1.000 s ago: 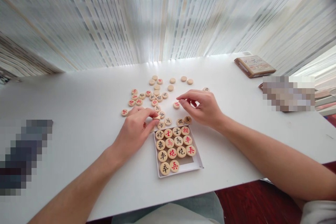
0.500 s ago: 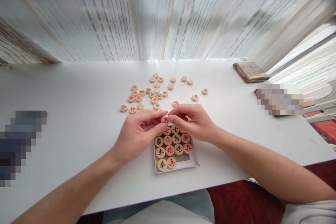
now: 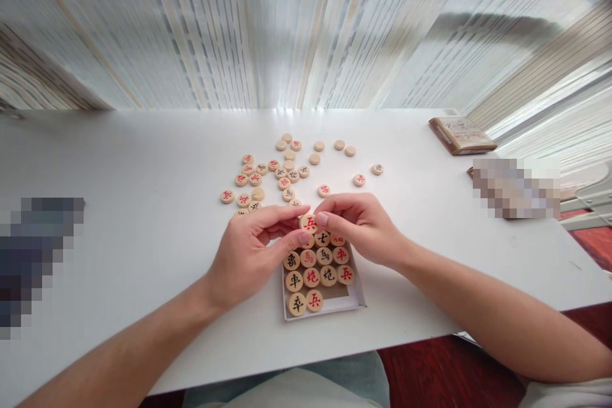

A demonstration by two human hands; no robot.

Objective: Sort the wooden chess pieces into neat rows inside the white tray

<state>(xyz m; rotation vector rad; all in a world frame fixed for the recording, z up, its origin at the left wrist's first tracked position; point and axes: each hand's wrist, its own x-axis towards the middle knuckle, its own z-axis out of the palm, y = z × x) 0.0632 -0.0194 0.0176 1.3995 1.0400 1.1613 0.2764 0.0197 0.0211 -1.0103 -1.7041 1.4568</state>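
Observation:
A round wooden Chinese chess piece (image 3: 308, 224) with a red character is held up between my two hands, above the far part of an open shallow box (image 3: 356, 301). My left hand (image 3: 255, 252) pinches its left side with thumb and fingers. On its right side, my right hand (image 3: 361, 226) grips it with thumb and curled fingers. Rows of pieces with red and black characters lie face up in the box, among them a black-marked piece (image 3: 297, 304) and a red-marked piece (image 3: 314, 300) in the nearest row. My hands partly cover the far rows.
Loose chess pieces (image 3: 284, 183) are scattered on the white table (image 3: 143, 223) beyond my hands, some showing blank faces. A brown box (image 3: 463, 135) lies at the right back, beside a blurred-out item (image 3: 516, 188). Another blurred dark item (image 3: 38, 255) is at the left. A striped curtain (image 3: 287, 25) hangs behind.
The held piece has shifted slightly right in view, and its red character shows more fully. Both hands keep their grip on it; the view has tilted a little.

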